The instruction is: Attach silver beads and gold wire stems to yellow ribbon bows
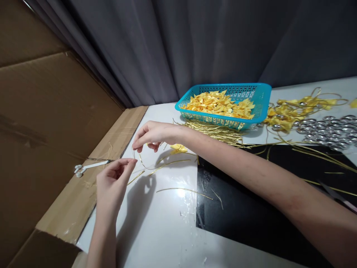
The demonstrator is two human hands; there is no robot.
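My left hand [115, 175] is closed in a pinch, thumb against forefinger, above the left part of the white table. Just above and to the right, my right hand [153, 136] is also pinching, its other fingers curled. Between the two sets of fingertips runs a thin pale thread [133, 154]; its exact ends are hidden in the fingers. Below my right hand a thin cord curves down toward the table. Close to my right wrist lies a yellow ribbon piece [178, 149], beside loose gold cords [173, 162].
A blue basket [263, 98] holds many yellow ribbon pieces, with a gold cord bundle [214, 132] before it. Silver oval pieces [329, 130] lie at right, near a black mat [237, 223] and a partly visible blade [331, 191]. Cardboard [55, 111] walls the left, by a white tool [93, 166].
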